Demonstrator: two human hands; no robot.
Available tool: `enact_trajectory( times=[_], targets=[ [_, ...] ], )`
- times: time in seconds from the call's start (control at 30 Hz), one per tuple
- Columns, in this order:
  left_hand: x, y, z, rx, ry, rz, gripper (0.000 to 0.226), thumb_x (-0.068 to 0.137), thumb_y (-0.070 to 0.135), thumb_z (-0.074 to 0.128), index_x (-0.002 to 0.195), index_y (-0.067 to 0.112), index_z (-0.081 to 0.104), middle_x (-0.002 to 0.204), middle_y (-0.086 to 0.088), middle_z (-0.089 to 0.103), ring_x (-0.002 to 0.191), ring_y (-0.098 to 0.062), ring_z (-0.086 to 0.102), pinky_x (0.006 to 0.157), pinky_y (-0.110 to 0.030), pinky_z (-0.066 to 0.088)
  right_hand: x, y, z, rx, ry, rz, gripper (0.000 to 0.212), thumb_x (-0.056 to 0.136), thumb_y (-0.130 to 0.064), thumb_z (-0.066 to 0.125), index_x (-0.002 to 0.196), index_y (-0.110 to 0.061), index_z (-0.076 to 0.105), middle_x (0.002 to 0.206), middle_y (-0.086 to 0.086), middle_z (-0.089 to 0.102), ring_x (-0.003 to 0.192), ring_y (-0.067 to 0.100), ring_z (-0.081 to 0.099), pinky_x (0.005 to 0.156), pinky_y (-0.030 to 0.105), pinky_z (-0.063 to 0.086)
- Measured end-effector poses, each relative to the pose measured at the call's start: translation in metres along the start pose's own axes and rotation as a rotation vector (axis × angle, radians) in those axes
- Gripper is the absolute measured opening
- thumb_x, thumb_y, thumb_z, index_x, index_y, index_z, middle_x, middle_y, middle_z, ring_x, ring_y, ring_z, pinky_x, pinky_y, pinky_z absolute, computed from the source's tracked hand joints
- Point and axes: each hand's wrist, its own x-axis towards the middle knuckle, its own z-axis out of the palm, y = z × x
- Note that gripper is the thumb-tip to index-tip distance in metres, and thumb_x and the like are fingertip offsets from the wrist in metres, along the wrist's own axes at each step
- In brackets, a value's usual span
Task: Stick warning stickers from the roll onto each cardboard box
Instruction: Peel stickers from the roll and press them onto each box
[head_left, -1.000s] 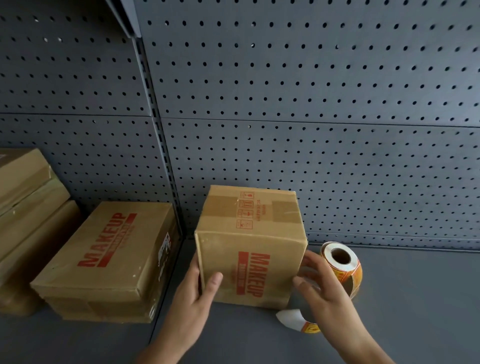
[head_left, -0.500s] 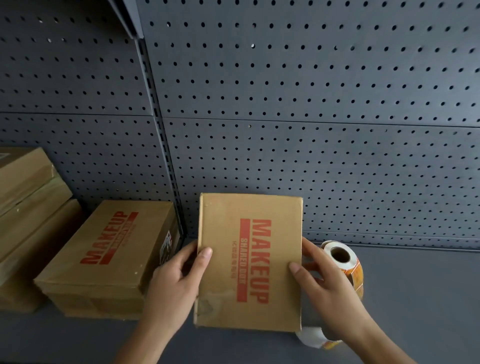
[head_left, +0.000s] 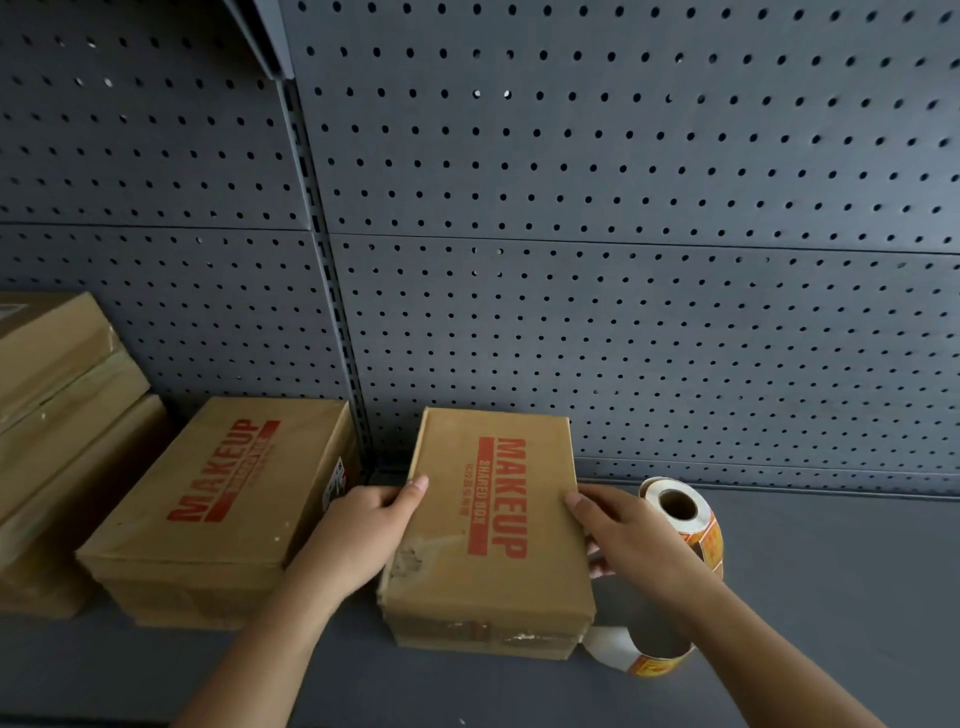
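Observation:
A cardboard box with red MAKEUP lettering lies flat on the grey shelf, lettered face up. My left hand grips its left side, thumb on top. My right hand holds its right side, thumb on the top edge. Just right of the box stands the sticker roll, white with orange-yellow warning stickers. Its loose tail curls on the shelf by the box's near right corner. A second MAKEUP box lies to the left.
More cardboard boxes are stacked at the far left. A grey pegboard wall rises behind, with a slotted upright between its panels. The grey shelf surface stretches to the right of the roll.
The box stood on end with its taped face up one second ago. Both hands tipped it over, and it now lies flat with the MAKEUP face up.

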Motion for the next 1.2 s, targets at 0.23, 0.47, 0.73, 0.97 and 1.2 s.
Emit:
enact_trajectory(
  times=[0.23,0.47,0.73,0.97,1.2],
  targets=[
    [0.009,-0.003,0.003,0.080,0.065,-0.034,0.090,0.075,0.093,0.029,0.099,0.017,0.072,0.082,-0.008,0.074,0.076,-0.028,0.071,0.078,-0.048,0.060,0.006,0.002,0.000,-0.059,0.030,-0.029,0.036,0.102,-0.048,0.044,0.126,-0.024,0.057,0.104,-0.001,0.070,0.080,0.015,0.073,0.066,0.029,0.062],
    [-0.015,0.013,0.006,0.119,0.433,0.220,0.048,0.094,0.056,0.052,0.137,0.035,0.046,0.135,0.016,0.058,0.118,-0.012,0.060,0.091,-0.043,0.055,-0.043,0.036,-0.045,-0.298,0.132,-0.234,0.022,0.095,-0.052,0.052,0.112,-0.043,0.064,0.107,-0.021,0.066,0.098,-0.009,0.059,0.080,0.016,0.045],
    [-0.054,0.057,0.042,0.175,0.292,0.669,0.037,0.095,0.043,0.055,0.129,0.028,0.061,0.131,0.019,0.058,0.125,0.004,0.049,0.108,-0.020,0.041,-0.061,0.084,-0.074,-0.970,-0.129,-0.471,0.018,0.090,-0.054,0.061,0.105,-0.046,0.064,0.114,-0.029,0.055,0.125,-0.007,0.041,0.110,0.019,0.037],
    [-0.058,0.084,0.097,0.275,0.036,0.838,0.043,0.099,0.048,0.053,0.138,0.032,0.056,0.143,0.019,0.050,0.136,0.002,0.036,0.115,-0.021,0.027,-0.054,0.074,-0.072,-0.719,0.009,-0.484,0.005,0.095,-0.035,0.061,0.091,-0.038,0.063,0.096,-0.027,0.061,0.103,-0.002,0.057,0.101,0.024,0.044],
    [-0.043,0.116,0.114,0.276,-0.046,0.780,0.020,0.095,0.038,0.063,0.112,0.028,0.067,0.102,0.011,0.069,0.099,-0.011,0.058,0.085,-0.036,0.049,-0.053,0.040,-0.087,-0.467,0.127,-0.396,0.020,0.094,-0.025,0.066,0.088,-0.044,0.066,0.100,-0.022,0.064,0.096,0.007,0.061,0.082,0.011,0.044]
  ],
)
